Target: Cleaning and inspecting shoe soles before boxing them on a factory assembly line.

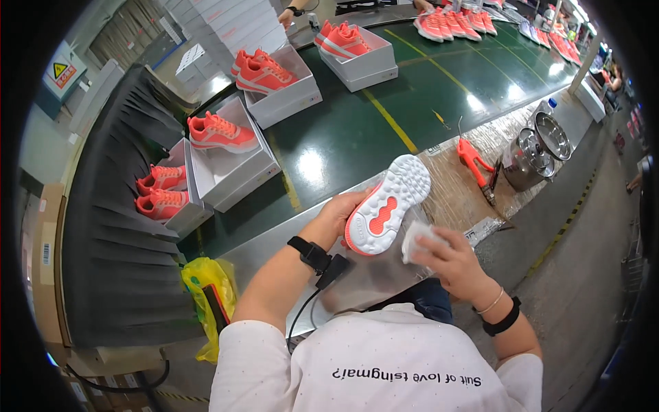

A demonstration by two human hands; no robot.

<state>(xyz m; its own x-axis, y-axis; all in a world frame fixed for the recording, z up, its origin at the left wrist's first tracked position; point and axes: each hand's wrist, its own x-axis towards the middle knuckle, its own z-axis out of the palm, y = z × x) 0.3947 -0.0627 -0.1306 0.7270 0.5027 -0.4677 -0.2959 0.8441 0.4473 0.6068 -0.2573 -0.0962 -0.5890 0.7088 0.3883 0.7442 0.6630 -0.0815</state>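
A coral sneaker is turned so that its white studded sole with a coral centre patch faces up. My left hand grips it from the left, fingers partly hidden behind the shoe. Close to the heel's right side, my right hand is closed on a crumpled white cloth. Whether the cloth touches the sole, I cannot tell. Both are above the metal edge of the work table.
Open white boxes with coral sneakers stand on the green conveyor belt. At right lie a red-handled tool and a metal pot. A yellow bag hangs at lower left. Another person's hand shows at the far side.
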